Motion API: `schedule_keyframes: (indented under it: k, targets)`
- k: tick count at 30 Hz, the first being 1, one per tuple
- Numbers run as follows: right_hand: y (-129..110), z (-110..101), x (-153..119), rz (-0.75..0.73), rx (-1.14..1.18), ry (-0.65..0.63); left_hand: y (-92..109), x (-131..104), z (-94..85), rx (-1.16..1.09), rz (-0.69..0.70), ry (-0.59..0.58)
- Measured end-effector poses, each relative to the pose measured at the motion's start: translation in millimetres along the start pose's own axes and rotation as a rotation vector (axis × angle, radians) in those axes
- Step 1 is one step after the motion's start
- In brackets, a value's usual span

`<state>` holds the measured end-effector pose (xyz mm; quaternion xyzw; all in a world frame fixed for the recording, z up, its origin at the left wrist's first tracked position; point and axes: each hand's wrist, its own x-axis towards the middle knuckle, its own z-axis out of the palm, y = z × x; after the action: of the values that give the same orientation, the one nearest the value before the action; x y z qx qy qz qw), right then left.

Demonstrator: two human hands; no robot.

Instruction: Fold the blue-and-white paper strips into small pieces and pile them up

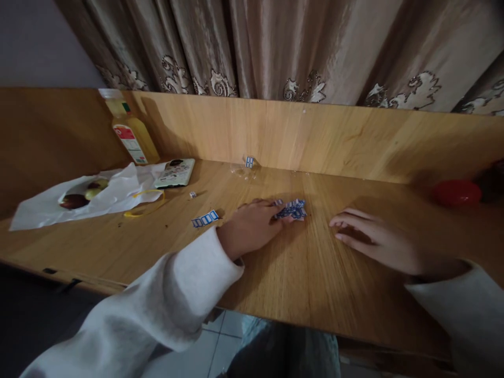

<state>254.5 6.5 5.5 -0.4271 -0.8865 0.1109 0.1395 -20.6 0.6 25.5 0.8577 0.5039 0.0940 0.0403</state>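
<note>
Near the middle of the wooden desk, my left hand [254, 226] has its fingers closed around the near side of a crumpled bundle of blue-and-white printed paper [295, 209]. To the right of the bundle rests my right hand [368, 236], fingers loosely curved and apart, holding nothing. A flat blue-and-white strip [205, 218] lies left of my left hand. Beyond it is a tiny white cube [192, 195]. Against the back board stands a small blue-and-white piece [249, 161] beside some clear plastic.
White paper [43, 207] with fruit lies at left, near a yellow band [136, 213]. Behind are a flat box [175, 173] and a bottle of yellow liquid [136, 137]. A red round object [457, 193] sits at right. Curtains [268, 47] hang behind the back board.
</note>
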Motion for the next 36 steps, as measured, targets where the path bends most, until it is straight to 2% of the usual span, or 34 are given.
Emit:
schedule_keyframes:
  k: [2, 5, 7, 9, 11, 17, 22, 24, 27, 29, 32, 36]
  targets:
    - [0, 0, -1, -0.007, 0.009, -0.007, -2, -1, -1.2, 0.002, -0.044, 0.000]
    - [0, 0, -2, -0.009, 0.015, -0.009, 0, -5, 0.4, -0.009, 0.000, -0.050]
    - [-1, -1, -3, -0.009, 0.014, -0.001, 1, -7, 2.0, -0.015, -0.037, -0.087]
    - [-1, -1, -3, -0.010, 0.013, -0.001, 1, -6, 2.7, -0.009, -0.100, -0.044]
    - [-1, -1, -3, -0.011, 0.012, -0.005, 0, -5, 2.6, -0.017, -0.105, -0.009]
    - [-4, 0, -2, -0.046, -0.039, 0.022, -4, -6, 1.8, 0.029, -0.148, -0.044]
    - [-21, -1, 3, -0.124, -0.043, 0.052, 0, -8, -0.7, -0.023, -0.016, -0.155]
    - [-32, -3, 8, -0.150, -0.022, 0.065, 0, -5, -7.5, -0.088, 0.019, -0.093]
    - [-47, 0, 20, -0.152, 0.013, 0.102, -5, -3, -25.0, -0.169, -0.021, 0.160]
    - [-54, 6, 30, -0.152, 0.005, 0.108, -14, -8, -37.6, -0.200, -0.089, 0.264]
    - [-56, 19, 41, -0.180, -0.051, 0.076, -30, -32, -48.6, -0.232, -0.142, 0.273]
    - [-54, 29, 43, -0.180, -0.028, 0.036, -50, -71, -41.2, -0.054, -0.311, 0.203]
